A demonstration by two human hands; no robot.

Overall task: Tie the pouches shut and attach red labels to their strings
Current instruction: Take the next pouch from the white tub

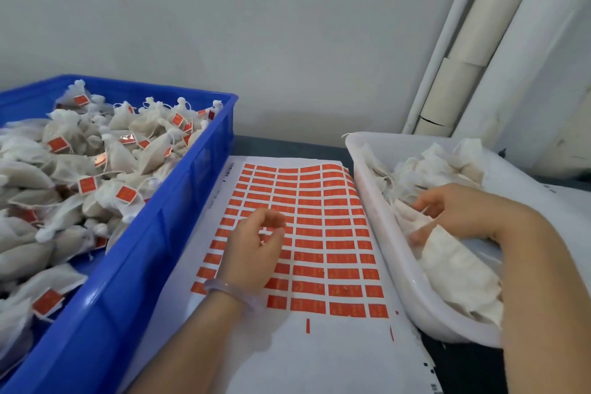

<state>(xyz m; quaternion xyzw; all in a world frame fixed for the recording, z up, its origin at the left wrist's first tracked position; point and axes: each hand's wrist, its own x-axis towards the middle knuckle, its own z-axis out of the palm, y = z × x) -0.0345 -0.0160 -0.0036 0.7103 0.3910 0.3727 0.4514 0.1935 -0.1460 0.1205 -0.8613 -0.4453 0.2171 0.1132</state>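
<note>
In white tray (372, 201), right hand (463, 214) on gauzy pouch (447, 253)

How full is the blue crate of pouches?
Full: tied, red-labelled pouches heap up to the rim of the blue crate.

Soft, even, shadowless indoor light; slight overall blur, wide-angle bowing at edges.

A translucent pale lilac bangle (231, 291) rings the left hand's (252, 253) bare wrist.
</note>
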